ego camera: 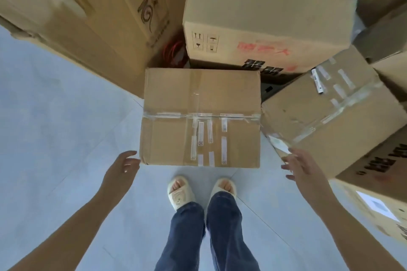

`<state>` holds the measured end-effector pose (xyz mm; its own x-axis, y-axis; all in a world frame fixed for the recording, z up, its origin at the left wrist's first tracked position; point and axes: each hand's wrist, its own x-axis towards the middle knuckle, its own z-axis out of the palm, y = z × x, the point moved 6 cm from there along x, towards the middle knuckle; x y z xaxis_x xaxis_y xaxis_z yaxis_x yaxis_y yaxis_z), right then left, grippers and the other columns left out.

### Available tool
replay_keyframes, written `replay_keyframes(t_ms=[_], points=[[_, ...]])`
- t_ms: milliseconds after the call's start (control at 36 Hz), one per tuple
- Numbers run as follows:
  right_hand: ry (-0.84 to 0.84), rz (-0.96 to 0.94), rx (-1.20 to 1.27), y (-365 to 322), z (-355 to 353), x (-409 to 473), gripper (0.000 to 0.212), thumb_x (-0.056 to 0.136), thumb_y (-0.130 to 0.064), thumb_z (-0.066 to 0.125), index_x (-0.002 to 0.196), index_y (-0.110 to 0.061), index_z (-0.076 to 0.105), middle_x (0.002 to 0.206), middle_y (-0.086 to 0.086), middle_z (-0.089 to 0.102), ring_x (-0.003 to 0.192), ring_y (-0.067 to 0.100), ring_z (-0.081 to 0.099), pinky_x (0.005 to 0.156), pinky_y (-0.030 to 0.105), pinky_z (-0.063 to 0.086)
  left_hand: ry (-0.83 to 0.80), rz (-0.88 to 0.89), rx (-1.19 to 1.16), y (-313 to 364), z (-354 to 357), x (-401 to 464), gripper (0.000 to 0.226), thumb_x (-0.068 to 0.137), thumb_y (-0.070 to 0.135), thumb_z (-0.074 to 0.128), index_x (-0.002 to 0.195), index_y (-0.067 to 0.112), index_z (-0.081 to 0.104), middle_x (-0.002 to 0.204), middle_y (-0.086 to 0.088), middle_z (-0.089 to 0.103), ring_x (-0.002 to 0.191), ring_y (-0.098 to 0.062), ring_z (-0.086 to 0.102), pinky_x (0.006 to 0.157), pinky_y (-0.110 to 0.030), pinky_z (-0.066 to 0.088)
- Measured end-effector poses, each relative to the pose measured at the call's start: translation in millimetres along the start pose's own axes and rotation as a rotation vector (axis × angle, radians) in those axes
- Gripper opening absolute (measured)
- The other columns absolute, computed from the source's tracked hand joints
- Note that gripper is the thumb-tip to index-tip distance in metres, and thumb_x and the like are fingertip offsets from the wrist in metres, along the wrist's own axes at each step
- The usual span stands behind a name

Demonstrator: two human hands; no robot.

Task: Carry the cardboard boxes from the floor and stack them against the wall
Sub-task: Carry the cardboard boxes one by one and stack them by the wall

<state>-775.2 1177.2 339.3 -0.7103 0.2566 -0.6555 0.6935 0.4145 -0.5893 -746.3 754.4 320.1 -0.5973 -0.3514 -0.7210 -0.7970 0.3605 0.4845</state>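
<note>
Cardboard boxes [268, 17] are crowding the far side, while a taped box [200, 116] is sitting on the floor [55, 116] between both hands. The left hand [123, 167] and right hand [301, 167] are flanking it with fingers spread, gripping nothing; this lift is not yet begun.

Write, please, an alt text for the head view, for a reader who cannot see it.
Seen from above, a person reaches with open left hand and right hand toward the two sides of a taped box on the floor before their feet. More boxes crowd behind it and to its right.
</note>
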Motion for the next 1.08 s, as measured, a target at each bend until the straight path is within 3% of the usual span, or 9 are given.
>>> replay_keyframes(t_ms=[56,194,333,417,583,667,833,1000,1083], points=[[-0.016,0.033,-0.052,31,30,46,0.019,0.098,-0.025,0.048,0.117,-0.026,0.051,0.102,-0.002,0.063,0.098,0.020,0.062,0.088,0.041,0.050,0.030,-0.045,0.068,-18,20,50,0.029,0.095,0.014,0.050,0.124,0.013,0.053,0.110,-0.011,0.063,0.101,-0.029,0.056,0.084,-0.038,0.042],[-0.024,0.125,-0.262,103,83,140,0.041,0.099,-0.026,0.045,0.137,-0.009,0.044,0.122,0.009,0.055,0.104,0.023,0.052,0.082,0.026,0.034,0.113,-0.091,0.223,-60,61,159,0.054,0.098,0.035,0.045,0.140,0.002,0.039,0.143,-0.020,0.043,0.127,-0.036,0.044,0.102,-0.044,0.036],[-0.114,0.185,-0.345,148,119,184,0.037,0.101,-0.027,0.038,0.129,-0.004,0.046,0.112,0.012,0.055,0.094,0.024,0.048,0.062,0.023,0.035,0.131,-0.222,0.007,-115,91,205,0.052,0.097,0.032,0.048,0.140,0.007,0.033,0.132,-0.009,0.047,0.115,-0.030,0.046,0.085,-0.040,0.041],[-0.023,0.186,-0.322,155,130,192,0.040,0.101,-0.033,0.038,0.124,-0.001,0.045,0.103,0.012,0.050,0.090,0.024,0.045,0.069,0.031,0.032,0.222,-0.234,-0.023,-134,90,211,0.047,0.095,0.034,0.050,0.130,0.003,0.043,0.114,-0.005,0.047,0.101,-0.024,0.045,0.080,-0.037,0.039],[0.201,0.160,-0.119,145,122,178,0.008,0.097,-0.018,0.041,0.093,-0.012,0.040,0.070,-0.003,0.037,0.060,0.010,0.037,0.052,0.026,0.027,0.340,-0.185,0.151,-118,74,205,0.041,0.093,0.039,0.048,0.114,0.004,0.051,0.100,-0.008,0.055,0.086,-0.030,0.051,0.065,-0.035,0.039],[0.241,0.145,-0.086,127,102,176,0.031,0.093,-0.011,0.039,0.066,-0.017,0.027,0.062,0.002,0.022,0.054,0.016,0.020,0.051,0.029,0.015,0.340,-0.192,0.129,-101,61,194,0.040,0.095,0.044,0.044,0.095,0.004,0.051,0.082,-0.007,0.051,0.079,-0.027,0.047,0.064,-0.038,0.040],[0.195,0.165,-0.144,75,57,151,0.028,0.099,-0.032,0.043,0.078,-0.014,0.042,0.068,0.002,0.037,0.061,0.018,0.035,0.056,0.032,0.026,0.392,-0.111,0.134,-48,12,148,0.040,0.096,0.041,0.041,0.069,0.011,0.036,0.064,-0.004,0.037,0.057,-0.022,0.033,0.051,-0.031,0.029],[0.127,0.198,-0.240,34,24,104,0.037,0.099,-0.018,0.041,0.063,-0.012,0.034,0.059,0.005,0.030,0.059,0.022,0.031,0.053,0.033,0.020,0.371,-0.107,0.307,-9,-34,87,0.040,0.098,0.035,0.037,0.072,0.005,0.044,0.064,-0.011,0.046,0.056,-0.025,0.040,0.049,-0.032,0.028],[0.110,0.247,-0.263,15,8,62,0.027,0.098,-0.014,0.041,0.078,0.001,0.050,0.070,0.012,0.047,0.064,0.026,0.043,0.057,0.033,0.028,0.368,-0.123,0.310,-4,-59,42,0.038,0.098,0.032,0.038,0.071,0.006,0.044,0.063,-0.011,0.046,0.056,-0.025,0.040,0.050,-0.031,0.028]])
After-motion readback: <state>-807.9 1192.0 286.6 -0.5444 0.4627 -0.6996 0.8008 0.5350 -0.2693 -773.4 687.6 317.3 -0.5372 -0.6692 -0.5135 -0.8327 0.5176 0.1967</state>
